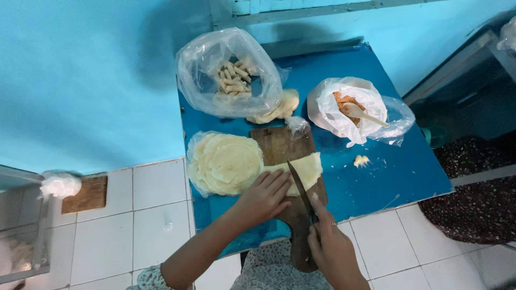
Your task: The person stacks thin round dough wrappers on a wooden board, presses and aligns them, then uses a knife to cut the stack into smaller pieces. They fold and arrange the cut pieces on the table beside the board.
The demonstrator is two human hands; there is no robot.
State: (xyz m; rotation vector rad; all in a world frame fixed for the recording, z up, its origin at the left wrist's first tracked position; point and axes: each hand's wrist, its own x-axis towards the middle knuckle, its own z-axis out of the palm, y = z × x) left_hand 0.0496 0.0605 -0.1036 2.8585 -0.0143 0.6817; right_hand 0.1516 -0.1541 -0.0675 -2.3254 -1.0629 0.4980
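Note:
A pale dough sheet (306, 169) lies across a wooden cutting board (279, 144) on a blue table (387, 177). My left hand (264, 197) presses flat on the sheet's left part. My right hand (333, 249) grips a dark knife (300, 188) whose blade rests across the sheet, just right of my left fingers. Beside the board on the left sits a round stack of thin dough wrappers (226, 162) on clear plastic.
A clear bag with several small rolled pieces (234, 78) stands at the back left, a lump of dough (282, 107) beside it. A white bag of brown filling with a wooden spoon (352, 110) sits back right. A small dough scrap (361, 160) lies on the table. White floor tiles surround the table.

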